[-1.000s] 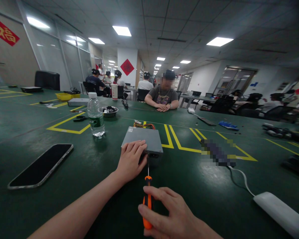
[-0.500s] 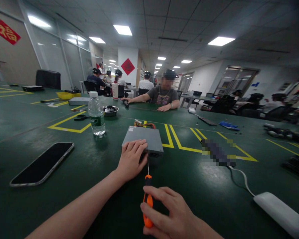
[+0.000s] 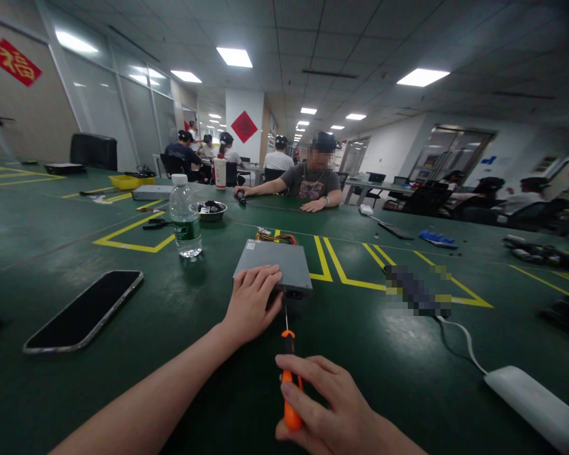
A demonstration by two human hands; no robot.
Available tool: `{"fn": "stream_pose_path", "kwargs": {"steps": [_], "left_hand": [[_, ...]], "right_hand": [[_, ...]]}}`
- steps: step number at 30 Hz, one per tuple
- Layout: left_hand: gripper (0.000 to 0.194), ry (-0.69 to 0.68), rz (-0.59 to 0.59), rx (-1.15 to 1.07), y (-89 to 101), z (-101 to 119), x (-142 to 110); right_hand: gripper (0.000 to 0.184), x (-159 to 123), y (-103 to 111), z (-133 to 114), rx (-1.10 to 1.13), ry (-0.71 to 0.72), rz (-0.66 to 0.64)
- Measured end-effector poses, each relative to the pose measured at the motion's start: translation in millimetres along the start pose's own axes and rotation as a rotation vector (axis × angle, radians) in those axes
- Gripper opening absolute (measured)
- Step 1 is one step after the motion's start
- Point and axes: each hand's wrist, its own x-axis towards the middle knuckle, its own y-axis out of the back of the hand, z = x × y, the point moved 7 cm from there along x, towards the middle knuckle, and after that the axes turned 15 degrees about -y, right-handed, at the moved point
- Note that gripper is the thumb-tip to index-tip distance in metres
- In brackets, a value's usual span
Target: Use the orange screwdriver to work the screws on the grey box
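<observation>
A grey metal computer power supply unit [image 3: 279, 260] lies on the green table ahead of me, its bundle of coloured cables [image 3: 277, 236] at the far side. Across its near left top edge lie the fingers of my left hand [image 3: 252, 302], with the thumb down at the near face, gripping the box. My right hand [image 3: 329, 401] is closed around the orange and black handle of a screwdriver [image 3: 291, 398]. The shaft points away from me to the near face of the unit, below its socket. Where the tip sits cannot be made out.
To the left are a phone [image 3: 85, 311], a water bottle [image 3: 186, 218] and a metal bowl [image 3: 209, 210] of small dark parts. A blurred dark object [image 3: 415, 289] and a white power strip [image 3: 533, 404] lie right. Across the table sits a person [image 3: 313, 180].
The screwdriver handle has shifted slightly right and turned in my right hand, so the shaft slants more. My left hand stays on the power supply unit.
</observation>
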Motion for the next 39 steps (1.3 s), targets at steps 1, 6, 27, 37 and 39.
{"fn": "stream_pose_path", "kwargs": {"steps": [1,6,27,37,39], "left_hand": [[0.028,-0.003,0.0,0.001,0.0,0,0],[0.028,-0.012,0.002,0.009,0.0,1,0],[0.028,-0.01,0.016,0.011,0.0,1,-1],[0.028,-0.007,-0.013,0.023,-1.2,0,-1],[0.028,-0.007,-0.013,0.023,-1.0,1,0]], "right_hand": [[0.024,-1,0,2,0.015,-0.016,0.009],[0.029,0,-3,3,0.022,-0.04,-0.066],[0.03,10,-6,-11,-0.137,0.067,-0.022],[0.035,8,-3,-7,-0.035,0.038,0.037],[0.035,8,-5,-9,-0.06,0.056,0.0]]}}
